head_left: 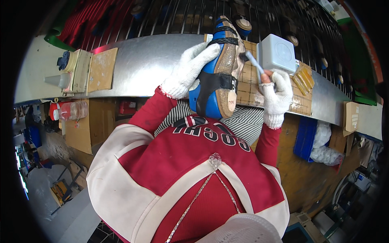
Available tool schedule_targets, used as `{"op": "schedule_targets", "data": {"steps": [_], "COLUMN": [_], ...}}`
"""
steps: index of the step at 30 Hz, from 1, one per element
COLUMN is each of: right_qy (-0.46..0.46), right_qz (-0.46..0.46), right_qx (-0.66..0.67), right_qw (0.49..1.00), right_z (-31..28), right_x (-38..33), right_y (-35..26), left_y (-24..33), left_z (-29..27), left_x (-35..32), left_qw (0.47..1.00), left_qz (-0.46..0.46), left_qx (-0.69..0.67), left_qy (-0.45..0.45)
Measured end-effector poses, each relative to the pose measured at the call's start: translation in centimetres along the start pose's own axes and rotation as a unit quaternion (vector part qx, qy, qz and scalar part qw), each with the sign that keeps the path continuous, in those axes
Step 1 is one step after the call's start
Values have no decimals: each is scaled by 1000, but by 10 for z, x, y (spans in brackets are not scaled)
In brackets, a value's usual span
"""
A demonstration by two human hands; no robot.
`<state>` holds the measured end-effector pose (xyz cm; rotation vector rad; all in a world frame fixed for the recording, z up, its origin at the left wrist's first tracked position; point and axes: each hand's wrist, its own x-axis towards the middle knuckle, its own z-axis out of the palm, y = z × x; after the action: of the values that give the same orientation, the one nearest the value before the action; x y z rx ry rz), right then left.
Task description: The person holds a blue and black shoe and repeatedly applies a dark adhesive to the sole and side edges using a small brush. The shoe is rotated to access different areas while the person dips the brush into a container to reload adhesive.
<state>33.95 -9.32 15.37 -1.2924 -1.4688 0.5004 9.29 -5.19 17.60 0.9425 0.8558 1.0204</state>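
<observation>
My left hand [189,69], in a white knit glove, grips a sandal [227,60] on a blue shoe last [208,106] from its left side. The sandal is turned underside up, its black straps wrapped over the last and its brown, glossy-looking bottom showing. In my right hand [278,96], also gloved but with a bare fingertip showing, is a small brush [255,62] with a pale handle. Its dark bristles meet the right edge of the sandal's underside. Just right of the brush stands a white square container [277,54].
A metal-topped bench [133,69] runs across in front of me, with a gridded cardboard sheet [248,90] on it. Yellowish blocks [304,80] lie at right. Behind is a rack of metal rods [182,18] carrying more shoes. A cardboard piece [102,69] lies at left.
</observation>
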Motion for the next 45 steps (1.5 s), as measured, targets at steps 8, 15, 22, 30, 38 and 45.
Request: {"op": "schedule_targets", "data": {"steps": [8,15,22,30,38,45], "right_qy": [-184,-161,-119,-105,-120,-105], "right_qz": [99,-9,-120,-127,-57,-79], "right_qx": [39,-105,-210,-142,-39,-35], "right_qw": [977,981,963,976,990,991], "right_z": [-15,-8,4,13,6,1], "right_x": [-27,-25,-18,-16,-16,5], "right_y": [-22,-37,-42,-24,-12,-19], "left_y": [-7,-9,-9,-4,-8,-5], "left_z": [-19,-35,-39,-38,-38,-25], "left_x": [-6,-2,-3,2,18,18], "left_qw": [995,990,987,992,997,956], "left_qz": [44,86,93,57,-26,-167], "left_qx": [13,54,83,44,-17,-231], "left_qy": [93,102,103,109,74,-72]}}
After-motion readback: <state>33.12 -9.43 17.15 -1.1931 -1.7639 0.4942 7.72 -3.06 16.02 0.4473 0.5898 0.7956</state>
